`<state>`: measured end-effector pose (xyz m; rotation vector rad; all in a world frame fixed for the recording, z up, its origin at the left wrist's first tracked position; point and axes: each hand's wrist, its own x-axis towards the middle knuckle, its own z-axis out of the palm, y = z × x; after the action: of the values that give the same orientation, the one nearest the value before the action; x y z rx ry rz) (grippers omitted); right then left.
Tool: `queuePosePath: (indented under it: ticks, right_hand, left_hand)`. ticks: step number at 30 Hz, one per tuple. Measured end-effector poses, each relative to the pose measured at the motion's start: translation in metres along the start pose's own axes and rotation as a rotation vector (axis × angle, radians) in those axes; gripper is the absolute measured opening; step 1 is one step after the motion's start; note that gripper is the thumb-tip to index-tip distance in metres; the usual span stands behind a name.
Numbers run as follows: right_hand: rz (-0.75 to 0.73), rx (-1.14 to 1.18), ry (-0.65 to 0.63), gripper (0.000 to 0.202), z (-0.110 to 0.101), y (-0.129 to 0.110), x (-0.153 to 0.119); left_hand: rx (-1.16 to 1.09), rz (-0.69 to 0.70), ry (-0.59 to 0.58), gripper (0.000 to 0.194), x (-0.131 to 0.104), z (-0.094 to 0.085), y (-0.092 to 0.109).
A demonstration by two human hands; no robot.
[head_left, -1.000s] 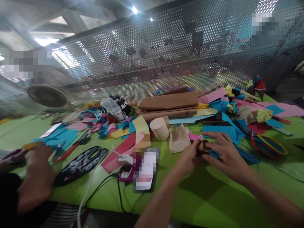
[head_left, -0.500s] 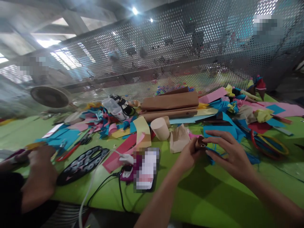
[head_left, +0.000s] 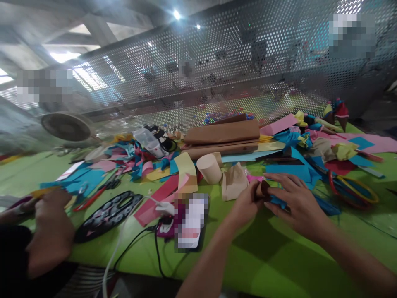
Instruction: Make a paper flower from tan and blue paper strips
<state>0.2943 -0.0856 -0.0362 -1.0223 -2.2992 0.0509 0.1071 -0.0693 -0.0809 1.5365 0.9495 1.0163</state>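
Note:
My left hand [head_left: 243, 203] is closed around a small rolled piece of brown paper [head_left: 262, 189], held above the green table. From the right, my right hand [head_left: 299, 203] has its curved fingertips on the roll's open end; the thumb sits lower, and part of the grip is hidden. Just left of the roll stands a crumpled tan paper piece [head_left: 235, 182], beside a cream paper roll [head_left: 209, 169] lying on its side. Blue paper [head_left: 291, 170] lies behind my right hand.
A phone [head_left: 192, 221] and a purple power strip [head_left: 166, 227] with cables lie left of my arms. Scissors [head_left: 350, 188] are at the right. Large folded brown paper [head_left: 221, 132] lies at the back. Another person's hand [head_left: 52, 203] works at far left.
My right hand has moved left and its fingers have closed in on the brown roll. My left hand has tilted the roll slightly.

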Motion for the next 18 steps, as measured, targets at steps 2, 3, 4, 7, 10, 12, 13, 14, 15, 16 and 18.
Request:
queuePosePath:
  ticks: [2, 3, 4, 7, 10, 12, 13, 14, 15, 16, 18]
  right_hand:
    - [-0.001, 0.005, -0.014, 0.017, 0.001, 0.000, 0.000]
    - [0.002, 0.016, -0.017, 0.016, 0.001, 0.000, 0.000]
    - [0.007, 0.034, -0.019, 0.016, 0.001, 0.000, 0.000]
    - [0.025, 0.140, -0.012, 0.018, -0.003, 0.000, 0.001]
    - [0.051, 0.244, 0.018, 0.018, -0.010, -0.002, 0.002]
    - [0.050, 0.253, 0.022, 0.016, -0.012, -0.003, 0.003]
    - [0.039, 0.243, 0.014, 0.015, -0.012, -0.004, 0.004]
    - [0.027, 0.227, 0.006, 0.014, -0.011, -0.004, 0.004]
    - [0.014, 0.208, -0.005, 0.013, -0.010, -0.005, 0.004]
    - [0.001, 0.186, -0.017, 0.011, -0.009, -0.005, 0.003]
    - [-0.023, 0.133, -0.023, 0.011, -0.004, -0.004, 0.002]
  left_hand:
    - [0.004, 0.006, -0.011, 0.026, 0.000, 0.000, 0.003]
    - [-0.007, 0.007, -0.023, 0.027, 0.000, 0.001, 0.004]
    - [-0.028, 0.005, -0.036, 0.027, 0.000, 0.001, 0.004]
    - [-0.105, 0.016, -0.059, 0.025, 0.001, 0.001, 0.004]
    - [-0.062, 0.052, -0.036, 0.023, 0.000, -0.001, 0.001]
    - [0.034, 0.065, -0.010, 0.022, 0.000, -0.003, -0.001]
    - [0.083, 0.067, -0.003, 0.021, -0.001, -0.005, -0.001]
    - [0.122, 0.070, -0.004, 0.020, -0.002, -0.006, -0.002]
    - [0.151, 0.071, -0.012, 0.020, -0.002, -0.006, -0.002]
    - [0.174, 0.074, -0.019, 0.022, -0.003, -0.007, -0.002]
    - [0.222, 0.077, -0.030, 0.028, -0.004, -0.008, -0.002]
